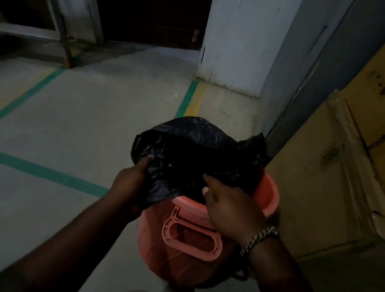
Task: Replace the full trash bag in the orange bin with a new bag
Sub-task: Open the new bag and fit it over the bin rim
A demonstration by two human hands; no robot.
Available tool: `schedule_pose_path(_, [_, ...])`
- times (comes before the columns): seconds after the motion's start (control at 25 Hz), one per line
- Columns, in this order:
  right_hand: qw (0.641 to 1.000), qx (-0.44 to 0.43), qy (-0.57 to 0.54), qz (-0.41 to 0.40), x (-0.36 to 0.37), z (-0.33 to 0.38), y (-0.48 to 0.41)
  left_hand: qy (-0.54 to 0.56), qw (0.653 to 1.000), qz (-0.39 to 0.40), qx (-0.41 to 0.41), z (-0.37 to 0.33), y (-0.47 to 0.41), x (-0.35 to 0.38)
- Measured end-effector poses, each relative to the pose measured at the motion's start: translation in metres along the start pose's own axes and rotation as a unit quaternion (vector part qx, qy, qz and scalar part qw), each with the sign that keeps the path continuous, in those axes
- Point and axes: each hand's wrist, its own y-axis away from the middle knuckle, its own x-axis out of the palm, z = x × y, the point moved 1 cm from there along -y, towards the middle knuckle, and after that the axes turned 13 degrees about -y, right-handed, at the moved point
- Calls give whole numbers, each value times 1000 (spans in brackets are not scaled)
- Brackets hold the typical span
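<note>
An orange plastic bin (175, 253) with a looped handle on its near side stands on the floor just in front of me. A black trash bag (194, 146) billows over its mouth and hides most of the inside. My left hand (129, 183) grips the bag's near left edge, thumb on top. My right hand (229, 206), with a beaded bracelet at the wrist, holds the bag's near right edge over the rim. Part of the orange rim shows on the right side.
Stacked cardboard boxes (351, 174) stand close on the right of the bin. A grey door frame (299, 87) and white wall lie behind. Green tape lines (28, 165) mark the grey floor at left. A metal rack (56, 6) and a dark door stand farther back.
</note>
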Motion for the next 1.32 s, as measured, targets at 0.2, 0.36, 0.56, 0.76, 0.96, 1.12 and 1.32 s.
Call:
schedule_pose_path(0.2, [997,14,53,-57,1,7,4,-20,1000,-21,2,4,-3,-7])
schedule_pose_path(0.36, [995,38,54,81,-6,17,5,-14,999,-34,-4,6,13,-12])
schedule_pose_path(0.56, [976,46,-57,208,0,31,9,-33,999,-30,12,5,27,-13])
schedule_pose_path(0.76, [773,197,-599,77,8,29,-3,-43,992,-104,54,-5,29,-20])
schedule_pose_path(0.96, [421,166,-892,-7,3,29,-11,5,994,-94,58,-2,33,-16])
schedule_pose_path(1.12, [408,139,-900,-67,-6,27,-12,56,996,-47,51,-7,33,-17])
schedule_pose_path(1.32, [464,150,-867,-99,-17,19,-17,164,986,14,15,-6,25,-15])
